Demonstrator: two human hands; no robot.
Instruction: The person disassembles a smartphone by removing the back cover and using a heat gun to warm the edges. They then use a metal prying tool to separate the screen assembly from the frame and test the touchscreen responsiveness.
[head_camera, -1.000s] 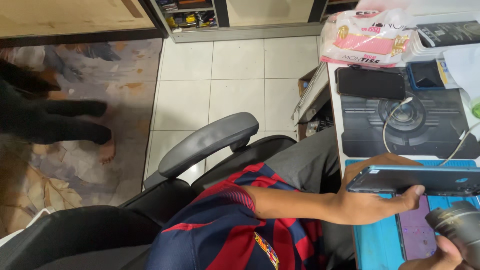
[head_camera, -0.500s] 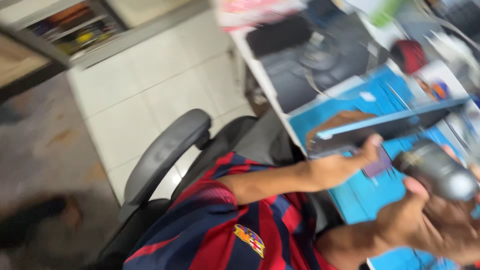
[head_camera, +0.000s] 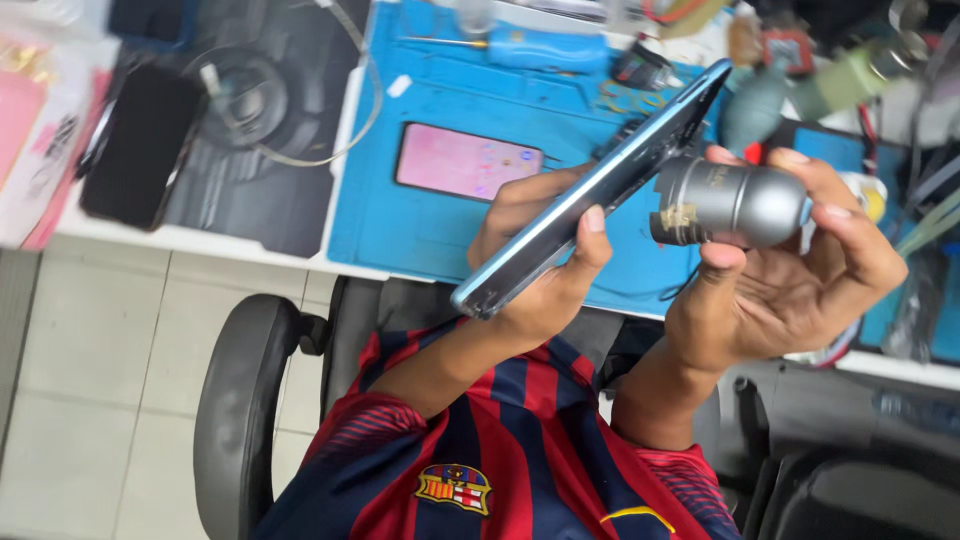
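Note:
My left hand (head_camera: 540, 265) grips a slim blue-grey phone (head_camera: 600, 190) by its edges and holds it tilted, edge-on, above the desk. My right hand (head_camera: 790, 290) holds a short grey metal cylinder (head_camera: 735, 203), whose end sits right next to the phone's back. Both hands hover over a blue work mat (head_camera: 400, 230). A second phone with a lit pink screen (head_camera: 468, 160) lies flat on that mat, just left of my left hand. My red and blue striped shirt fills the bottom of the view.
A black phone (head_camera: 140, 145) lies on a dark mat at the left, beside a looped white cable (head_camera: 330, 150). A blue-handled screwdriver (head_camera: 545, 48) rests at the mat's far edge. Small tools and bottles crowd the upper right. The chair's grey armrest (head_camera: 235, 410) is at lower left.
The view has swung from the floor and chair to the desk. Both hands have come up and closer together, bringing the cylinder up beside the phone.

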